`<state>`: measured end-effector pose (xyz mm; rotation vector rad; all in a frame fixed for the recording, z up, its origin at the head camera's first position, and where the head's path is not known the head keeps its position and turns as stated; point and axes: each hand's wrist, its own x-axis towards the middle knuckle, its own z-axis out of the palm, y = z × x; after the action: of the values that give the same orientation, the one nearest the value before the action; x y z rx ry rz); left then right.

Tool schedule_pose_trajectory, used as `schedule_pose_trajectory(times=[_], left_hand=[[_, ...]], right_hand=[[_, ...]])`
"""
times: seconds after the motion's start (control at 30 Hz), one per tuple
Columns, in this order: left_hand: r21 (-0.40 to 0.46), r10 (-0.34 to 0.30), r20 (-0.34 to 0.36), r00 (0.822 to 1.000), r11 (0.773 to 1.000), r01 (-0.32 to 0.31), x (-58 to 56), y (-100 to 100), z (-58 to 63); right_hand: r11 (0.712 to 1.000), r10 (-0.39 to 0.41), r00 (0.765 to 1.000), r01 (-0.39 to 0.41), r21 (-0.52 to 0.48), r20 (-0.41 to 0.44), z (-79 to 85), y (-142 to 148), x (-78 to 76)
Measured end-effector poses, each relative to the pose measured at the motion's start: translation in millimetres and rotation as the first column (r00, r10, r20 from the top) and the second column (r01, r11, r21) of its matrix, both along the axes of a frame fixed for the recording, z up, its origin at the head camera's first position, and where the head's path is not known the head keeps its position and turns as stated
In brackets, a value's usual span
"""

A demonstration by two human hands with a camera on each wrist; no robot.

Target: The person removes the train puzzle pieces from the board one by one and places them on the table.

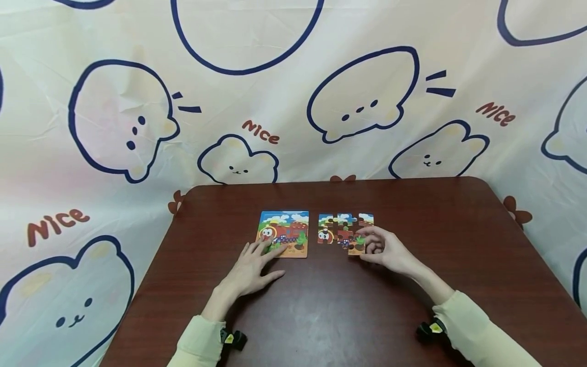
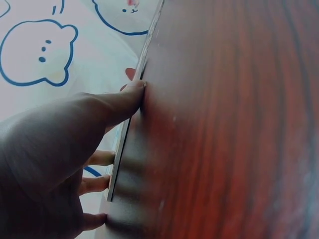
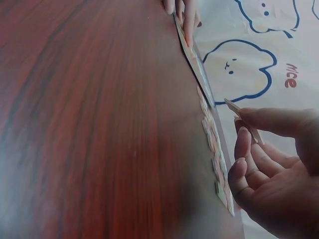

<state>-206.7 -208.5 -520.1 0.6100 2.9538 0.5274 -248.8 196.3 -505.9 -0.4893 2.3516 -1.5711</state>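
Observation:
My right hand pinches a puzzle piece with green and sandy-orange print between thumb and fingers. In the right wrist view the thin piece is raised above the table, seen nearly edge-on. Several joined puzzle pieces lie just beyond it, showing sky, a round-eyed train face and red parts, with gaps among them. To the left lies a picture board with a red train under a blue sky. My left hand rests with spread fingers on its lower left part, thumb towards the near side.
A dark red-brown wooden table carries everything. Behind it hangs a pale cloth printed with blue-outlined bears and the word "Nice". Each wrist wears a small black camera, the left one and the right one.

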Motion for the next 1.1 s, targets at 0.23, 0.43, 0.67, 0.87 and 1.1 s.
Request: schedule_pose_trajectory(times=[0.23,0.43,0.67,0.87,1.1], left_hand=[[-0.004,-0.007,-0.011,1.000,1.000,0.007,0.2,0.2,0.3],[0.000,-0.009,-0.013,1.000,1.000,0.009,0.2,0.3,1.1],[0.005,-0.008,0.001,1.000,1.000,0.008,-1.0,0.3,2.7],[-0.001,0.000,0.006,1.000,1.000,0.000,-0.4,-0.1,2.1],[0.007,0.011,0.014,1.000,1.000,-0.011,0.8,-0.2,1.5]], right_hand=[[0.999,0.031,0.999,-0.030,0.036,-0.021,-3.5,16.7,6.0],[0.998,0.058,0.998,-0.058,0.010,0.011,-12.0,25.4,10.1],[0.999,0.049,0.998,-0.050,0.022,0.029,-15.2,27.0,9.5],[0.997,0.057,0.998,-0.058,0.056,0.030,-15.0,26.4,9.5],[0.995,0.061,0.997,-0.063,0.079,0.038,-14.3,26.6,9.6]])
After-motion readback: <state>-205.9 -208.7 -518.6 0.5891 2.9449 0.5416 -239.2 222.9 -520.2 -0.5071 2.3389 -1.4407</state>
